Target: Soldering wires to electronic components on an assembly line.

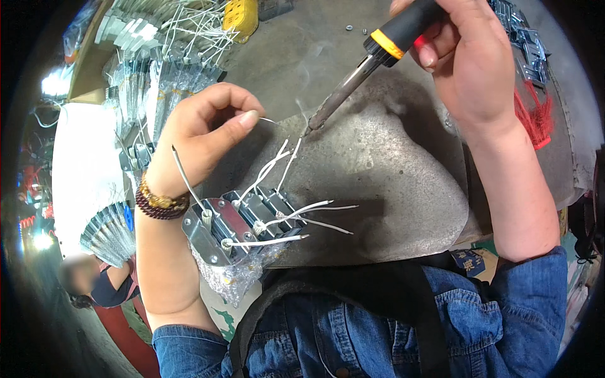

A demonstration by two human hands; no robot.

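Observation:
My right hand grips a black-handled soldering iron with a yellow ring, its tip pointing down and left. The tip is at the end of an upright white wire, and thin smoke rises there. Between the thumb and fingers of my left hand is a thin strand of solder wire, reaching toward the tip. Below it stand several grey metal-cased units, one with a dark red face, partly in bubble wrap. Several white wires with bare or dark ends stick out of them.
A worn metal sheet covers the bench front. Far left are bundles of white wires, wrapped units and a yellow box. Metal parts and red bristles lie far right. Another person is at the left.

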